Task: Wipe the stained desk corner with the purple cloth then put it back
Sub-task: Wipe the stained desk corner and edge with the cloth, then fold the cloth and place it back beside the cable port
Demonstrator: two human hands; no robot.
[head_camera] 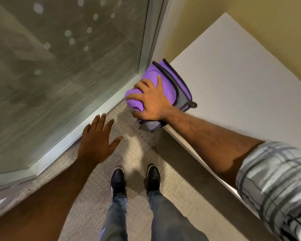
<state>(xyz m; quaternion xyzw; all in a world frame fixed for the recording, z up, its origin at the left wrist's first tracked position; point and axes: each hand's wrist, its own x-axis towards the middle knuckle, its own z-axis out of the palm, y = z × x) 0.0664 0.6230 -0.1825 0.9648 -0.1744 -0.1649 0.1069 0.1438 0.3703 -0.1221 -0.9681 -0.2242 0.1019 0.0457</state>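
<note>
The purple cloth [165, 79], edged in dark grey with a small hanging loop, lies bunched over the near-left corner of the white desk [233, 80]. My right hand [149, 101] presses down on it, fingers curled around the purple folds, and part of the cloth hangs over the desk edge. My left hand [97, 138] hovers above the carpet to the left of the desk, fingers spread, holding nothing. Any stain on the corner is hidden under the cloth.
A frosted glass panel in a metal frame [87, 126] stands at the left, close to the desk corner. A yellow wall [276, 23] runs behind the desk. My two dark shoes [118, 180] stand on grey carpet below.
</note>
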